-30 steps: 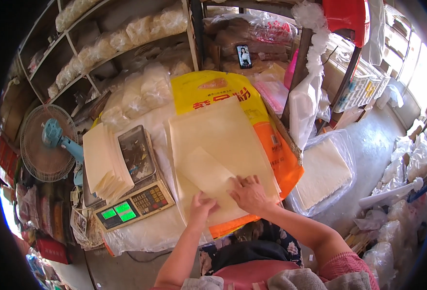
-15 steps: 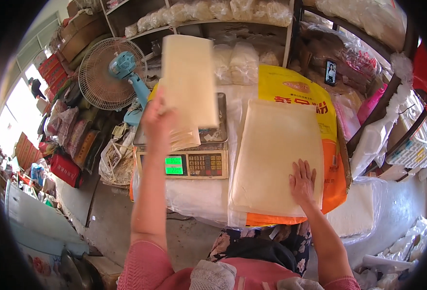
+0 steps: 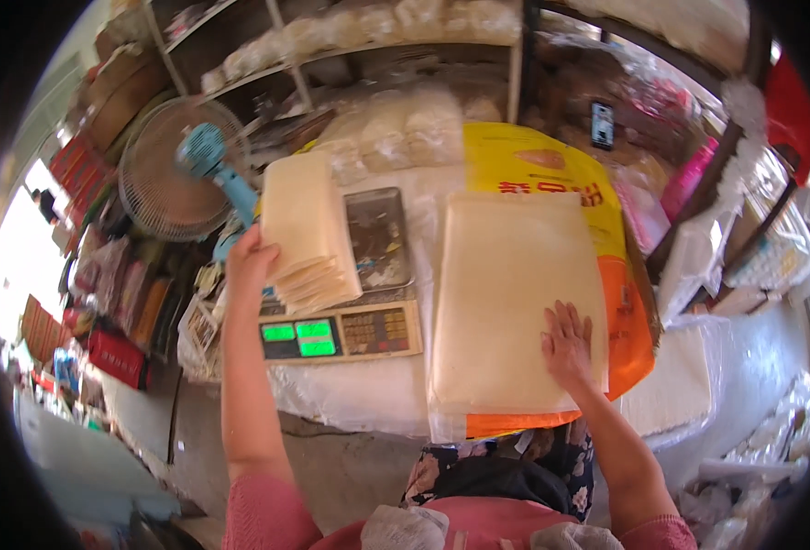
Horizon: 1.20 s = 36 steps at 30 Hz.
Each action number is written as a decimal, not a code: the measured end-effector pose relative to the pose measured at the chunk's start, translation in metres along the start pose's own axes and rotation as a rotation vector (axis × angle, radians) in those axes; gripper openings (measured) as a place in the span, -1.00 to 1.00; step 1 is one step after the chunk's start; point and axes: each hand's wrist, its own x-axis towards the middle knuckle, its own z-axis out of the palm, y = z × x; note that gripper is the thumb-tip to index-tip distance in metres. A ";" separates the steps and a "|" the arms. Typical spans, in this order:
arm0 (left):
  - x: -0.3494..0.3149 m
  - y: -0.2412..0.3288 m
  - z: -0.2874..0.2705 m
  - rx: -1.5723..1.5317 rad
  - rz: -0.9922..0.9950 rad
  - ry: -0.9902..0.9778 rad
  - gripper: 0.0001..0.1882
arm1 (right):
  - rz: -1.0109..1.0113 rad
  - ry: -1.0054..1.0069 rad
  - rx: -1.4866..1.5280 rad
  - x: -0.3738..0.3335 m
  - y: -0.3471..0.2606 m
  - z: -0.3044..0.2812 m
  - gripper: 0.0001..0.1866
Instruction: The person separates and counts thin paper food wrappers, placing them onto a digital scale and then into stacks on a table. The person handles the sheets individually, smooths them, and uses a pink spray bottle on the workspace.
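Observation:
At the left edge of a stack of folded, cream-coloured thin sheets (image 3: pixel 306 220), my left hand (image 3: pixel 251 261) has its fingers closed on the top folded sheet. The stack rests on the metal pan of a digital scale (image 3: pixel 382 328) with lit green displays, and covers the pan's left part. To the right lies a pile of large, flat cream sheets (image 3: pixel 506 284). My right hand (image 3: pixel 568 350) lies flat on this pile near its lower right, fingers stretched and holding nothing.
A yellow and orange printed sack (image 3: pixel 627 302) lies under the flat sheets. Behind the scale stand a blue fan (image 3: pixel 205 151) and clear bags of pale goods (image 3: pixel 423 128). A phone (image 3: pixel 602 126) stands upright at the back right. Plastic-wrapped sheets (image 3: pixel 671 394) lie at the lower right.
My left hand has come down and left, bringing the folded sheet onto the stack on the scale. My right hand stays on the flat sheets. The whole view has shifted slightly.

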 end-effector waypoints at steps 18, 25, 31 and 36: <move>0.008 -0.016 0.082 1.050 0.173 -0.068 -0.10 | 0.004 -0.040 0.040 0.009 -0.007 -0.006 -0.49; 0.009 -0.021 0.091 1.060 0.200 -0.060 -0.14 | 0.022 -0.064 0.036 0.011 -0.005 -0.003 -0.48; 0.007 -0.023 0.084 1.083 0.219 -0.038 -0.15 | 0.006 -0.058 0.048 0.012 -0.008 -0.006 -0.47; 0.007 -0.034 0.080 1.057 0.305 -0.009 -0.18 | -0.010 -0.056 -0.019 0.012 -0.004 -0.003 -0.47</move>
